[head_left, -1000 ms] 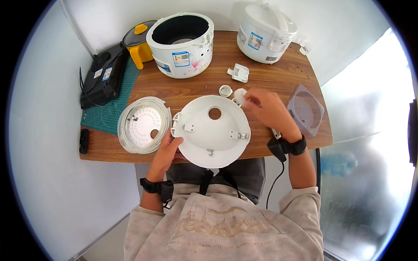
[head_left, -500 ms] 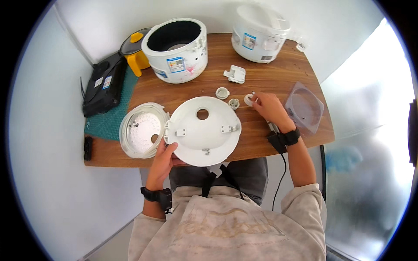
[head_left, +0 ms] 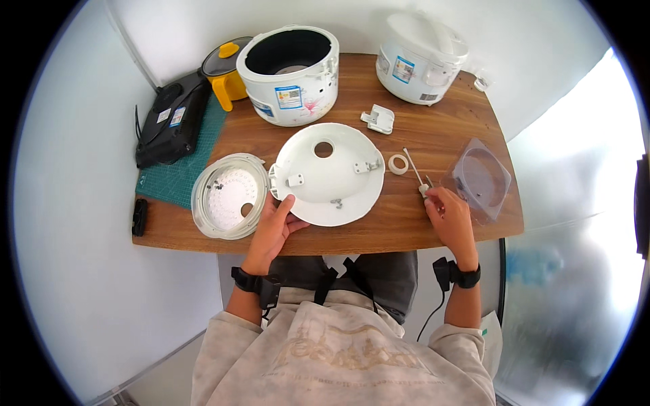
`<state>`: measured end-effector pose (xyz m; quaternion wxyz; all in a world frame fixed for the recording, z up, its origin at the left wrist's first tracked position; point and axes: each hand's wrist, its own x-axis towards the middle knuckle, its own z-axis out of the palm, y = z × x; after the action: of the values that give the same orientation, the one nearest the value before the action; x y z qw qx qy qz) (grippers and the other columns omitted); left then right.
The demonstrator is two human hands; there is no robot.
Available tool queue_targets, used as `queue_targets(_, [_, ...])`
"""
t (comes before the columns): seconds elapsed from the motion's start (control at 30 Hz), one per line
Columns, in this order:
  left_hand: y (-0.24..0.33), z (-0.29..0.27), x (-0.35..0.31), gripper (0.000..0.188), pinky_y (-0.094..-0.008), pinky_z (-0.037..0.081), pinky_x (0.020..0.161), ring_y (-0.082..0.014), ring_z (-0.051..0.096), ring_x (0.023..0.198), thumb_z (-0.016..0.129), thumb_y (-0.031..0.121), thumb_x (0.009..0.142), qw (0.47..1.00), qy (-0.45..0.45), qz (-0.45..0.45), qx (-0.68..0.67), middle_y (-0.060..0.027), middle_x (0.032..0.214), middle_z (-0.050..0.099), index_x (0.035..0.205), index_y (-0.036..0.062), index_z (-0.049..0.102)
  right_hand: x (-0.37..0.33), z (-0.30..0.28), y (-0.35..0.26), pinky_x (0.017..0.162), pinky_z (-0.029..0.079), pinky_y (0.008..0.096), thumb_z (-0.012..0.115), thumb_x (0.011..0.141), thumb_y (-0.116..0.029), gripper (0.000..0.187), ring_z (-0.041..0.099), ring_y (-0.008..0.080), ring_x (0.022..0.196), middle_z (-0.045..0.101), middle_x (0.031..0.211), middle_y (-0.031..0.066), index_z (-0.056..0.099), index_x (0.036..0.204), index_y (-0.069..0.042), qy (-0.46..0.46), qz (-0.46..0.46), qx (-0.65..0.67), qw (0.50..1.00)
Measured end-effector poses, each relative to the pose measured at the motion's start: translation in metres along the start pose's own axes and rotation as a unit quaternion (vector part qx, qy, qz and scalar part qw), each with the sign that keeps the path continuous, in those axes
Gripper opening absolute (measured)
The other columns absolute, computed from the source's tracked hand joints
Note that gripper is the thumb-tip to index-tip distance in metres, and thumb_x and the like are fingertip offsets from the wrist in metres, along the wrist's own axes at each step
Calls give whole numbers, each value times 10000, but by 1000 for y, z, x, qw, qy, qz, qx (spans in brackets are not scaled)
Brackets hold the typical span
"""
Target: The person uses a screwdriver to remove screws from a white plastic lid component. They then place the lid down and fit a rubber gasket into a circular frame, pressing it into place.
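A round white rice cooker lid shell (head_left: pixel 318 183) lies with its hollow side up, with a round hole, metal brackets and several screws in it. My left hand (head_left: pixel 274 227) grips its near left rim, thumb on top and fingers against the edge. At the right, my right hand (head_left: pixel 450 218) has its fingers closed at the pale handle of a screwdriver (head_left: pixel 414 168), whose shaft points away from me. A white ring (head_left: pixel 398 164) sits on the table between the lid shell and the screwdriver. Left of the shell is a round inner lid plate (head_left: pixel 233 177) with dark screws on it.
An open white rice cooker body (head_left: pixel 288 105) and a closed rice cooker (head_left: pixel 423 57) stand at the back. Nearby are a small white plastic part (head_left: pixel 379 119), a clear plastic tray (head_left: pixel 482 179), a yellow pot (head_left: pixel 230 84), a black appliance (head_left: pixel 172 125) and a green mat (head_left: pixel 196 166).
My right hand has moved from the white ring back toward me to the screwdriver. The lid shell has shifted away from me, and two small white caps beside it are out of sight.
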<state>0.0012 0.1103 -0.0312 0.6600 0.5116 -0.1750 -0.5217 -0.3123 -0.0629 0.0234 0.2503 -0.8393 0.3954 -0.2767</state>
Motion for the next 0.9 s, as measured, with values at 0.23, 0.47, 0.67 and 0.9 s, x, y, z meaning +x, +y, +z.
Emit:
queue_targets(0.23, [2, 2, 25, 522, -369, 607, 873, -213, 670, 1095, 573, 308, 1033, 1000, -10, -18, 5, -88, 1301, 600, 1465, 122, 347, -44, -1, 7, 630, 540, 329, 639, 906, -8, 99, 658, 252, 703, 648, 886, 147, 658, 1002, 7, 52, 46, 11, 998])
queue_targets(0.47, [8, 17, 40, 507, -369, 586, 916, -208, 640, 1123, 562, 308, 1041, 999, -30, -32, -22, -86, 1329, 566, 1463, 137, 339, -52, 4, 7, 630, 539, 328, 646, 903, -6, 78, 669, 251, 705, 645, 904, 138, 657, 980, 7, 97, 57, 12, 994])
queue_targets(0.67, [9, 30, 48, 493, -367, 580, 925, -201, 632, 1128, 562, 324, 1040, 998, -43, -37, -23, -79, 1320, 573, 1451, 134, 366, -53, 14, 4, 623, 523, 335, 651, 895, -17, 94, 658, 265, 664, 649, 912, 123, 657, 990, -15, 81, 21, -11, 996])
queue_targets(0.9, [5, 48, 67, 484, -366, 583, 916, -197, 630, 1095, 558, 331, 1042, 997, -59, -38, -37, -76, 1286, 586, 1442, 127, 376, -52, 17, 7, 616, 500, 358, 649, 897, -32, 87, 640, 266, 656, 644, 904, 110, 659, 983, -26, 75, 27, -4, 997])
